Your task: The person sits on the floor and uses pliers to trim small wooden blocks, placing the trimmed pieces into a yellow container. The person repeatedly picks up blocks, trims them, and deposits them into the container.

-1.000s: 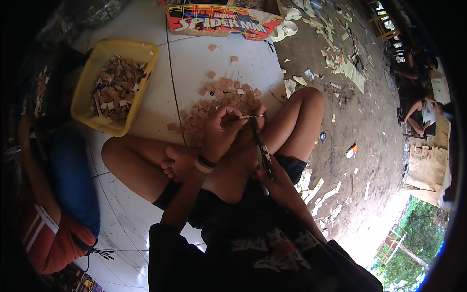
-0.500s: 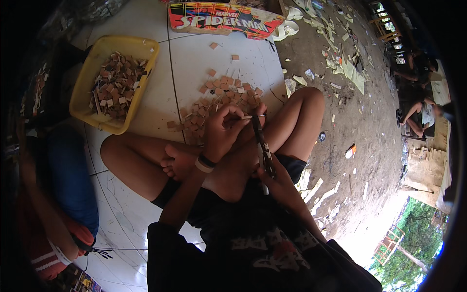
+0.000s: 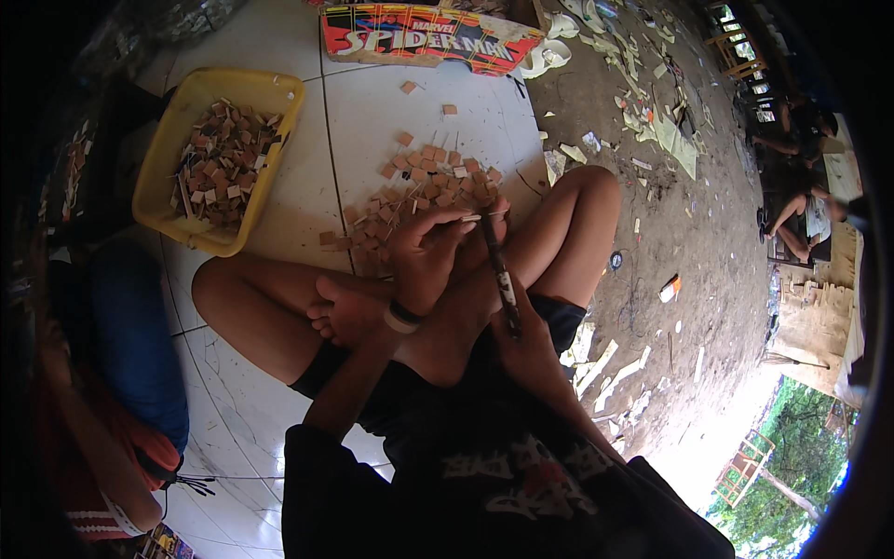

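Observation:
My left hand [image 3: 424, 252] pinches a small flat piece [image 3: 471, 218], pale along its edge, between thumb and fingers. My right hand [image 3: 527, 345] is closed round the lower part of a long, dark, narrow tool [image 3: 503, 279] with whitish patches; its exact kind is hard to make out. The tool's far end meets the pinched piece, or lies just beside it. Beyond my hands, on the white tiles, lies a loose pile of small brown squares [image 3: 433, 172], some with thin pins or wires sticking out. My hands hide the near part of the pile.
A yellow plastic basin [image 3: 291, 112] of similar squares stands at left. A colourful printed board [image 3: 428, 42] lies ahead. My crossed legs [image 3: 568, 219] frame the work. Scraps litter the dirt ground [image 3: 652, 279] at right. Someone in blue and red [image 3: 140, 345] sits close at left; other people are far right.
The dark tool has turned in my right hand, and that hand has shifted slightly. My left hand keeps its pinch, dipping a little. The person at left has moved an arm.

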Demonstrator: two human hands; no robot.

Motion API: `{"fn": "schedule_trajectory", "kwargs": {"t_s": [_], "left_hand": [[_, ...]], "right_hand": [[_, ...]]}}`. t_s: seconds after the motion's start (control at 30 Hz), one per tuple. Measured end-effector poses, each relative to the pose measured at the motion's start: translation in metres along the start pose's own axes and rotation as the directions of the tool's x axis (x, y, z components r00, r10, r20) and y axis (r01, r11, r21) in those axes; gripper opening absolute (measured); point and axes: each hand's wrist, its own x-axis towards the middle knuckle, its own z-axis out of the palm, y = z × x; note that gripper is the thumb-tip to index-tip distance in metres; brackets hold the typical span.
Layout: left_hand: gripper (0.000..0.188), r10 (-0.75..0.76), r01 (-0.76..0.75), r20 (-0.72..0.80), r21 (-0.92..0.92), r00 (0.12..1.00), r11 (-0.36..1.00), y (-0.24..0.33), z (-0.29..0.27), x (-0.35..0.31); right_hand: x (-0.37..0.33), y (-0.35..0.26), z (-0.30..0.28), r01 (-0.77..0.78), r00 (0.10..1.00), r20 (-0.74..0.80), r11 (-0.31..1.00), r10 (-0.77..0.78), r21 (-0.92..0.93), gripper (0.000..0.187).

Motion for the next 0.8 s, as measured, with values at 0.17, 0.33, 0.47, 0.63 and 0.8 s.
{"fn": "schedule_trajectory", "kwargs": {"t_s": [0.17,0.33,0.47,0.63,0.8], "left_hand": [[0.013,0.139,-0.132,-0.037,0.154,0.99,0.979,-0.001,0.001,-0.004],[0.014,0.119,-0.11,-0.044,0.168,0.992,0.98,-0.005,0.001,-0.006],[0.018,0.06,-0.055,-0.052,0.102,0.997,0.993,-0.008,-0.002,0.001],[0.023,-0.165,0.163,-0.021,-0.075,0.986,0.984,-0.008,-0.019,0.012],[0.025,-0.245,0.249,0.044,-0.113,0.968,0.962,-0.003,-0.021,0.011]], "right_hand": [[0.0,0.009,0.005,-0.063,0.996,-0.083,0.895,0.029,-0.441,0.084],[0.0,0.007,0.001,-0.072,0.996,-0.074,0.886,0.043,-0.458,0.082],[0.003,0.004,-0.008,-0.06,0.994,-0.108,0.925,0.021,-0.374,0.079],[-0.002,0.004,-0.031,-0.02,0.999,-0.05,0.976,0.009,-0.215,0.08],[-0.005,0.009,-0.039,0.051,0.996,0.085,0.979,-0.035,-0.198,0.079]]}}
